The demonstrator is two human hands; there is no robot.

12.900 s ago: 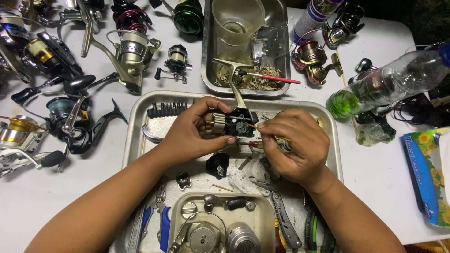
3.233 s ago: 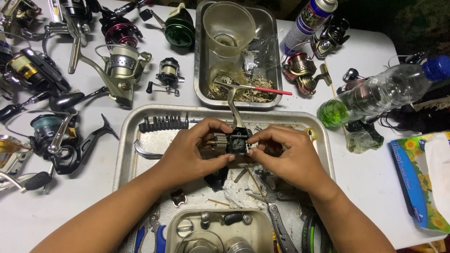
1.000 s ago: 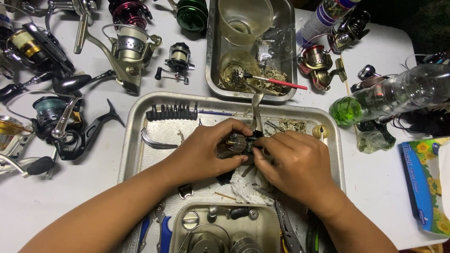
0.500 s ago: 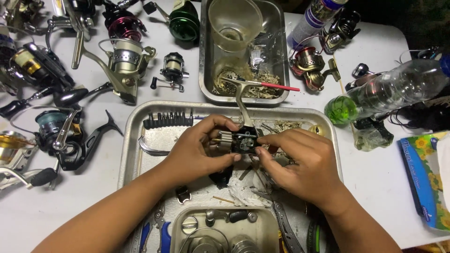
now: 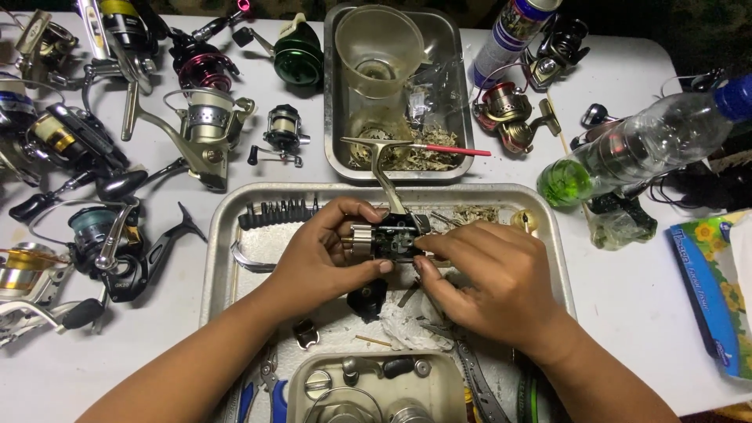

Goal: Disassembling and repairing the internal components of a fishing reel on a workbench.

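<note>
2 hands over a metal tray (image 5: 223, 235) mid-counter, left hand (image 5: 321, 254) clamped on an opened reel body (image 5: 388, 237), right hand (image 5: 489, 282) pinching its right end, spare reels (image 5: 200, 133) along the counter's left edge.

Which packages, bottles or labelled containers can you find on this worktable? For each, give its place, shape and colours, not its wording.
Spray can: top edge, right of the upper metal tray; cylinder with white and blue label.
Plastic bottle: right side, lying tilted; clear body, blue cap, green base.
Flat packet: right edge; blue and green with yellow flowers.
Clear cup: in the upper metal tray; unlabelled.
</note>
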